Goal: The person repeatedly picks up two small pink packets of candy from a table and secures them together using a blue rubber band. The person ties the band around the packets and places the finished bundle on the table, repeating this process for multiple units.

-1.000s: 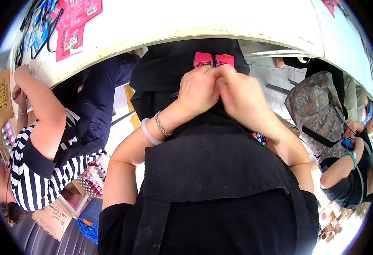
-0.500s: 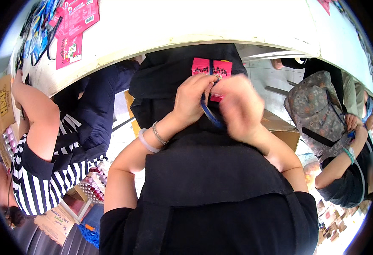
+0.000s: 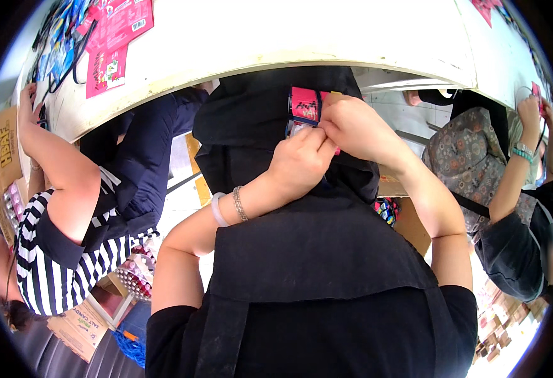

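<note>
In front of my apron a small pink packet [image 3: 302,97] lies on the dark cloth of my lap. A dark blue strap [image 3: 305,120] crosses it and runs in under my fingertips. My left hand [image 3: 300,156] is closed, pinching the strap at the packet's near edge. Closed too, my right hand [image 3: 359,129] covers the packet's right side, its thumb and fingers meeting the left fingertips on the strap. The strap's ends are hidden between the hands.
A white table [image 3: 276,38] curves across the front, with flat pink packets [image 3: 108,69] and a heap of blue straps [image 3: 56,53] at its left. Co-workers sit on both sides, one in a striped top [image 3: 62,258]. An open cardboard box [image 3: 415,227] stands beside my right arm.
My right hand has come up and inward, over the packet's right side. The loose strap loop is out of sight, and the packet is turned. The right co-worker's hands have risen to the table.
</note>
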`<action>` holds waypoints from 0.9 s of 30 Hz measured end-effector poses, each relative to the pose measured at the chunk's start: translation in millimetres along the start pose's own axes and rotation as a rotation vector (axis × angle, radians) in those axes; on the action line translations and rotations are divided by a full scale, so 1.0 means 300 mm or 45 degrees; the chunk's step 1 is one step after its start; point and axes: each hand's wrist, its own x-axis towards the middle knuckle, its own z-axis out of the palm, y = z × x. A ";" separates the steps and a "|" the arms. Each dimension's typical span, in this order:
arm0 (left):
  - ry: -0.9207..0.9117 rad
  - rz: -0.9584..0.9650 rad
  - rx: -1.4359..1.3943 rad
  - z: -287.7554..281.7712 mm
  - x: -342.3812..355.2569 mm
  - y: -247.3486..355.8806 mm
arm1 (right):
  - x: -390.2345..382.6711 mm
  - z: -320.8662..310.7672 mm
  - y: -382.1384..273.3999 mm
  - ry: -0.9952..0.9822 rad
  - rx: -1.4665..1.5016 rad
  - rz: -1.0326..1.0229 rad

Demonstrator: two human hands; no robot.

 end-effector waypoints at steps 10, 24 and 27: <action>0.060 -0.265 -0.514 -0.058 0.021 -0.006 | -0.003 0.022 0.046 0.049 2.077 0.521; -0.098 -0.588 -0.222 -0.101 -0.023 -0.116 | -0.038 0.043 0.007 -0.044 1.746 0.439; -0.094 -0.537 -0.206 -0.117 -0.015 -0.115 | -0.053 0.045 0.022 -0.018 1.870 0.463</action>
